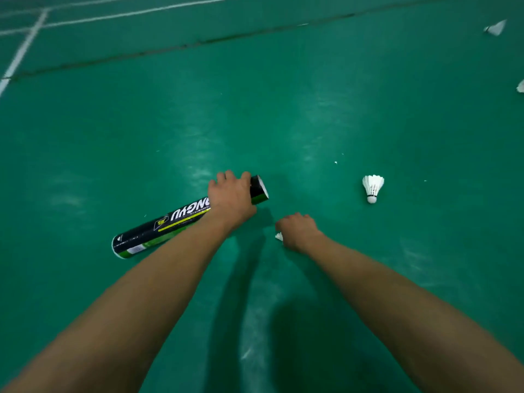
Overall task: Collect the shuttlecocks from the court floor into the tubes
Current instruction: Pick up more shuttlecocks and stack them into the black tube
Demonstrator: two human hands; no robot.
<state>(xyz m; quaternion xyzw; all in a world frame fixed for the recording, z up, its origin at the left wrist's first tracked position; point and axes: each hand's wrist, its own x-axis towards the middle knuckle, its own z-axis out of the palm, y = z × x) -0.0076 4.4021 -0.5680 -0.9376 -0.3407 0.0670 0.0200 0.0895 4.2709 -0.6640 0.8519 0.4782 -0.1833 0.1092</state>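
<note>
The tube (170,224) is held near its open end by the left grip (231,197), with the fingers curled over the black cardboard. It is carried low and slanted above the court floor (312,109), its mouth turned toward the right. Whether its far end rests on the floor cannot be told.

And the right grip (299,231) is closed tight around a catch! Only a tuft of white feather shows at the thumb side, so a held shuttlecock (279,236) is judged to be inside, mostly hidden. It is just below and beside the tube's mouth, not yet in.

A loose shuttlecock (373,188) is seen on the floor off to the right, well apart from both hands, cork toward the person. Two far shuttlecocks (494,28) are spotted near the right edge, so plenty is left to be gathered.

Handling is judged delicate. Next to no weight is expected, and the feathers are thin and easily bent or snapped. The firm cork end is best pinched, or the skirt only lightly cupped, and the cork should be fed into the mouth first. The tube is light, stiff and smooth, so a steady wrap near the mouth should be enough. A hard squeeze is best avoided.
</note>
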